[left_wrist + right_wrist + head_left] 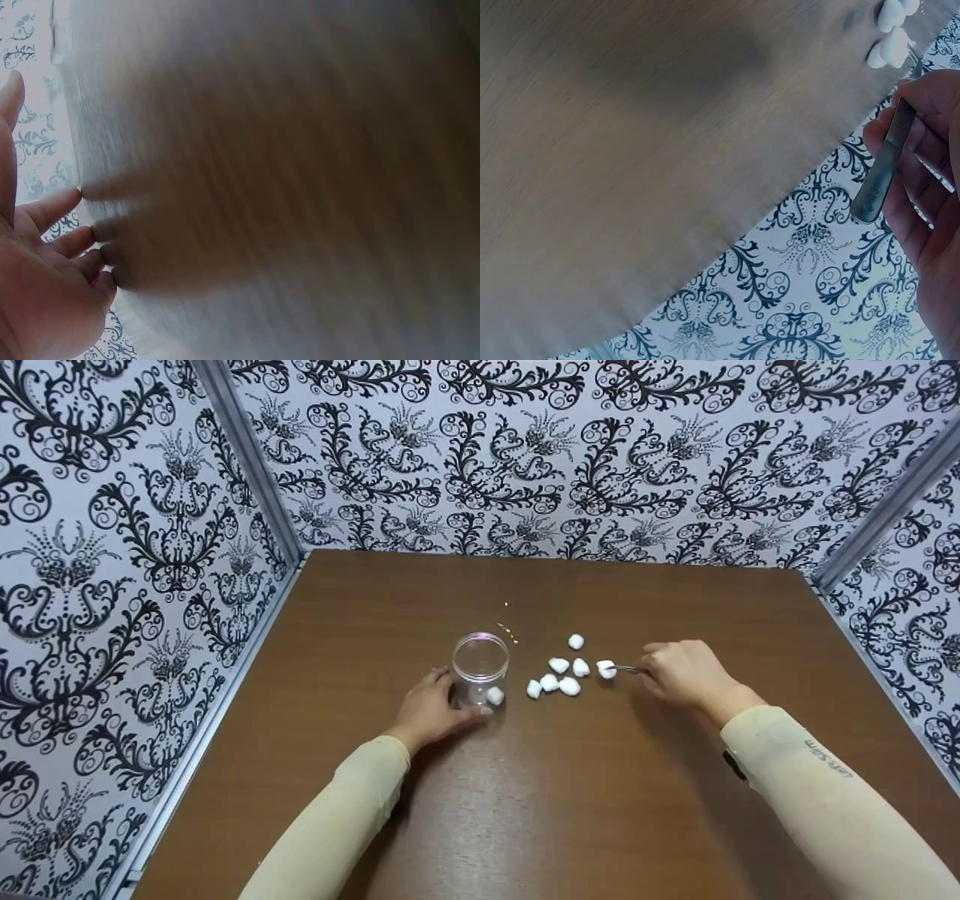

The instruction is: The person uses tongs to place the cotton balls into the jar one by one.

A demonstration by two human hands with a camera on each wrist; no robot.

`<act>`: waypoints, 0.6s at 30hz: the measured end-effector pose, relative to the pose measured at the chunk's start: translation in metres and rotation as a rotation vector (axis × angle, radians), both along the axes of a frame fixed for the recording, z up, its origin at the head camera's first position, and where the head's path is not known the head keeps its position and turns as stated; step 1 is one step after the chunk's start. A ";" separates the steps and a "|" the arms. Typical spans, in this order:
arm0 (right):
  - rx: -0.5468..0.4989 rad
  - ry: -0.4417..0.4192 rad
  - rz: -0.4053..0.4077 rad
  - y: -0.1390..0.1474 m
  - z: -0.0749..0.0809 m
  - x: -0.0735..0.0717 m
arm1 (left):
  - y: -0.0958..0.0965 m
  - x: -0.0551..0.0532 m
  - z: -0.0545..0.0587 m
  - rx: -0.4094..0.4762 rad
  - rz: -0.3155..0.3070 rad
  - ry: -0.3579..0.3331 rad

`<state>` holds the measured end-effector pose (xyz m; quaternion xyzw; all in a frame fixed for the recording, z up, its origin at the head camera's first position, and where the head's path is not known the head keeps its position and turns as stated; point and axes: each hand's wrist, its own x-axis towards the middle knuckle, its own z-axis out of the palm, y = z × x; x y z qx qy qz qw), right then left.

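In the head view my left hand [433, 714] curves round the lower left side of a clear plastic jar [480, 656], thumb in front. The jar stands upright without a lid, with a white cotton ball [495, 695] showing through its wall. My right hand [686, 671] holds metal tweezers [885, 161] between thumb and fingers. Their tips are at a cotton ball [605, 669] on the right side of the group. Several loose cotton balls [569, 685] lie between the jar and the tweezers. The left wrist view shows my left fingers [49, 214] bent, the jar not discernible.
The brown wooden table [540, 802] meets patterned wallpaper panels [525, 457] at the back and sides. Small pale crumbs [508, 631] lie behind the jar. Metal posts [255, 457] stand at the corners.
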<state>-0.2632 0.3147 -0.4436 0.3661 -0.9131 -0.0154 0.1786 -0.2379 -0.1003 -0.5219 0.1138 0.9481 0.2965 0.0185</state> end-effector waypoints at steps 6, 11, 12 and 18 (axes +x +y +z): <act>-0.011 0.023 0.027 -0.004 0.001 -0.001 | 0.000 0.000 0.000 -0.003 0.001 0.003; -0.030 0.037 0.056 -0.011 0.005 -0.001 | 0.001 0.000 0.000 0.005 0.002 0.004; -0.031 0.038 0.062 -0.013 0.006 0.000 | 0.001 0.000 0.001 0.007 0.002 0.004; -0.024 0.063 0.096 -0.030 0.018 -0.001 | 0.001 0.000 0.000 0.011 0.003 0.007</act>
